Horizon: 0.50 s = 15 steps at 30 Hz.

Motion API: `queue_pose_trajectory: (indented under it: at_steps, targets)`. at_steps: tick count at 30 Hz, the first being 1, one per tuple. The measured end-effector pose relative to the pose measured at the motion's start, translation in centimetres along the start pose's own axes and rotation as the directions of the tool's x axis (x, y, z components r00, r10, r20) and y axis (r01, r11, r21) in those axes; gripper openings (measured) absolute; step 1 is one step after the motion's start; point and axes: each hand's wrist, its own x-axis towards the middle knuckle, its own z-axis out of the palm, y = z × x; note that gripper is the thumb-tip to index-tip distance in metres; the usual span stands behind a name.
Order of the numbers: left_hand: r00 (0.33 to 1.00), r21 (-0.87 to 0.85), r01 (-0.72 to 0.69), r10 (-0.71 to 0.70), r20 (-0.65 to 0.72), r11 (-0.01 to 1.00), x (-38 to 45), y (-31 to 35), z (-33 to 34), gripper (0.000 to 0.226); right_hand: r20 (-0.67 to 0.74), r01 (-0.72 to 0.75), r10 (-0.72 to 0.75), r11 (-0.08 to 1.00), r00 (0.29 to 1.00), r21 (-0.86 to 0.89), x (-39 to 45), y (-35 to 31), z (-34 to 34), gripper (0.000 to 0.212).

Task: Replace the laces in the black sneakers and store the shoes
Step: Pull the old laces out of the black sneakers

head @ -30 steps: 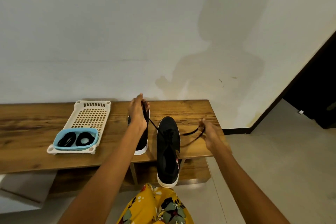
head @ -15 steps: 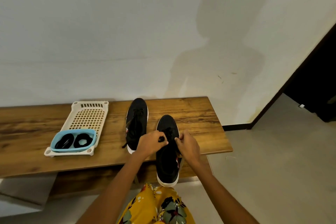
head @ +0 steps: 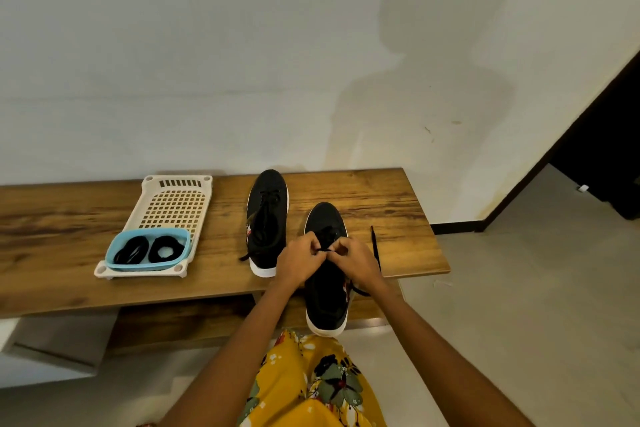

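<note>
At the near edge: yellow floral cloth [head: 311, 388] on the lap. Beyond it, near sneaker [head: 327, 302], black, white sole, heel overhanging the bench [head: 398, 211] front. Over its lace area: left hand [head: 300, 262] and right hand [head: 353, 265], close together, fingers curled, both pinching the lace [head: 325, 249]. One lace end [head: 375, 246] lies on the wood just right of the right hand. Left and further back: second sneaker [head: 266, 218], laced, toe toward the wall. Further left: cream tray [head: 173, 204]; blue dish [head: 150, 250] on its near end, holding two black lace coils [head: 147, 251].
</note>
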Motion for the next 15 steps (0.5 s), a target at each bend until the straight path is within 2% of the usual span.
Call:
queue_pose_trajectory:
  at_steps: [2,4,5,7,8,9,11,13,15]
  targets:
    - [0.995,-0.124,0.103,-0.103,0.012,0.987,0.1,0.0,0.3,0.010,0.040,-0.019,0.019,1.000,0.999,0.017,0.3,-0.4,-0.6,0.021]
    - [0.967,-0.277,0.253,-0.251,0.044,0.927,0.5,-0.2,0.4,0.014,0.108,-0.090,0.070,0.976,0.992,0.196,0.6,-0.4,-1.2,0.026]
    - [0.929,-0.423,0.362,-0.361,0.085,0.831,0.7,-0.3,0.3,0.019,0.155,-0.171,0.123,0.921,0.980,0.350,0.6,-0.2,-1.3,0.024]
    - [0.836,-0.717,0.489,-0.502,0.223,0.497,0.9,-0.4,-0.1,0.027,0.214,-0.322,0.240,0.696,0.947,0.642,0.4,0.4,-1.5,0.023]
    - [0.818,-0.807,0.477,-0.512,0.264,0.347,0.8,-0.4,-0.4,0.027,0.206,-0.335,0.281,0.561,0.937,0.757,0.5,0.7,-1.8,0.024]
    - [0.820,-0.862,0.438,-0.507,0.267,0.255,0.7,-0.3,-0.9,0.027,0.192,-0.316,0.304,0.440,0.933,0.841,0.7,0.8,-2.3,0.023]
    - [0.845,-0.921,0.349,-0.482,0.231,0.171,0.6,0.1,-1.9,0.028,0.173,-0.268,0.315,0.290,0.933,0.919,1.7,0.6,-3.7,0.025]
    - [0.863,-0.959,0.263,-0.470,0.183,0.110,0.9,0.6,-2.6,0.026,0.151,-0.216,0.301,0.197,0.942,0.956,2.5,0.0,-5.6,0.032]
    - [0.872,-0.984,0.177,-0.464,0.152,0.009,1.8,1.2,-3.5,0.020,0.085,-0.106,0.281,0.060,0.956,0.993,3.2,-0.8,-7.9,0.031]
